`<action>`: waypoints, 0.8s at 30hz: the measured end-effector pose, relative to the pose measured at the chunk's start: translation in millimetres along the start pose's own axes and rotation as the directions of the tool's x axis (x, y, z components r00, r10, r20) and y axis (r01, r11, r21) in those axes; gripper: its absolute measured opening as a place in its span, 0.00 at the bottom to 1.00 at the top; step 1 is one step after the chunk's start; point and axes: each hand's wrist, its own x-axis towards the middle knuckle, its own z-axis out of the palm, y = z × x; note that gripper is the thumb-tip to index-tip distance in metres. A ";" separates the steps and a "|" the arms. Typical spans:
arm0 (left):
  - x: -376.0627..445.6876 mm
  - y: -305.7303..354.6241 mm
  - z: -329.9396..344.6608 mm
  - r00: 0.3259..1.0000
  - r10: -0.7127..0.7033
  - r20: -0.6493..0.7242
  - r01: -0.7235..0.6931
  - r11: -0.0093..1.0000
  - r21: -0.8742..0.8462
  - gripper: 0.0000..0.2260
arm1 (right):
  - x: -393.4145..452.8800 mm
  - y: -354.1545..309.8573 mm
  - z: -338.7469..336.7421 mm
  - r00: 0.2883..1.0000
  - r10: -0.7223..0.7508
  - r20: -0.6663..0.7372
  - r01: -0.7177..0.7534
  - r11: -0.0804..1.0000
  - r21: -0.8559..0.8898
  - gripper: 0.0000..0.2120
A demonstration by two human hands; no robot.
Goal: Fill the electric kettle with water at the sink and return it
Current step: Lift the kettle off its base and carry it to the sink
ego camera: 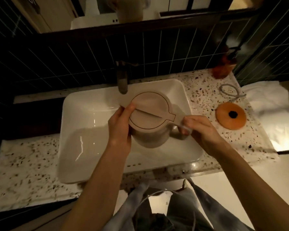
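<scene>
Now, smooth round kettle (148, 117) – over glossy sink (83, 130)

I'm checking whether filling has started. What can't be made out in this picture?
- Water level: the closed lid hides the inside of the kettle, head view.
- Water flow: none is visible at the blurred, dark faucet, which hides any handle position.
- Right hand grip: its fingers hide most of the kettle handle.
- Bottle at the back: too blurred to read.

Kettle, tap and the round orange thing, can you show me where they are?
kettle (150, 112), head view, middle of its closed lid.
tap (122, 80), head view, on its spout.
round orange base (230, 116), head view, on its top face.
</scene>
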 end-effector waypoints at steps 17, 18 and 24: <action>28.4 41.6 -109.9 0.990 -0.110 0.092 0.092 0.980 0.175 0.08 | 23.5 24.0 117.2 0.992 0.021 -0.127 -0.024 0.999 -0.023 0.28; 27.6 41.5 -111.8 0.990 -0.108 0.093 0.090 0.978 0.186 0.12 | 24.9 23.9 118.5 0.992 0.018 -0.124 -0.022 0.999 -0.032 0.27; 20.4 44.1 -115.5 0.999 0.018 0.033 -0.026 0.966 0.259 0.36 | 31.2 27.0 118.4 0.993 0.010 -0.119 -0.021 0.996 -0.090 0.26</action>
